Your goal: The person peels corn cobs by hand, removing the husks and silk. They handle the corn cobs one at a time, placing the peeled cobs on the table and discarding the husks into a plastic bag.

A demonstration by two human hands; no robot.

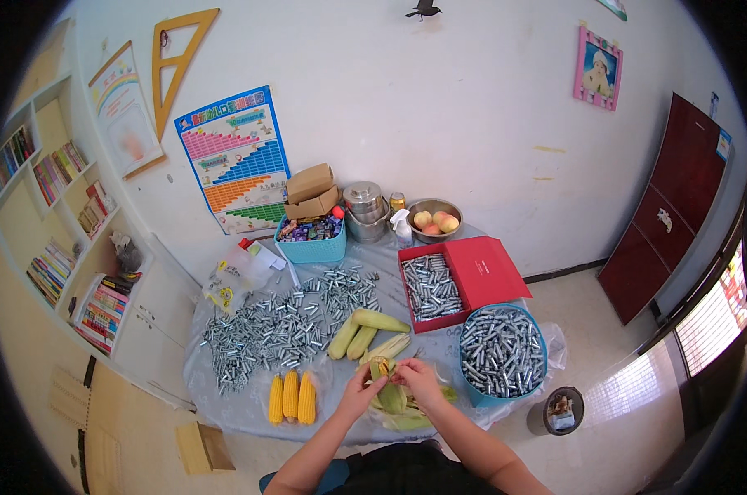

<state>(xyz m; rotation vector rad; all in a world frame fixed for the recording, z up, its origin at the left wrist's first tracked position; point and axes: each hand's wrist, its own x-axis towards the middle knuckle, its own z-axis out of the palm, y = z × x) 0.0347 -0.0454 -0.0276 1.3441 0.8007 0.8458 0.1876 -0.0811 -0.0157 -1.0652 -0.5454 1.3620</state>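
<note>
Two hands are brought together over one green-husked ear of corn [387,388] at the near edge of the counter [225,408], which is draped in a pale grey patterned cloth. The ear is steadied from the side by the left hand [358,394], its fingers curled about the husk, while the leaf tips at the top are pinched by the right hand [419,379], apparently so that the husk can be drawn away from the yellow kernels showing there. A heap of loose green husk leaves [406,419] lies directly beneath, close to the body. Just to the left, three peeled yellow cobs [292,398] are laid side by side, apart from the three unpeeled green ears [369,334] set farther back, so that finished and unfinished are kept separate. A wide scatter of small silvery metal cylinders [282,326] covers the counter behind, and more are held in a round blue basket [503,353] and an open red cardboard box [460,280] on the right.
</note>
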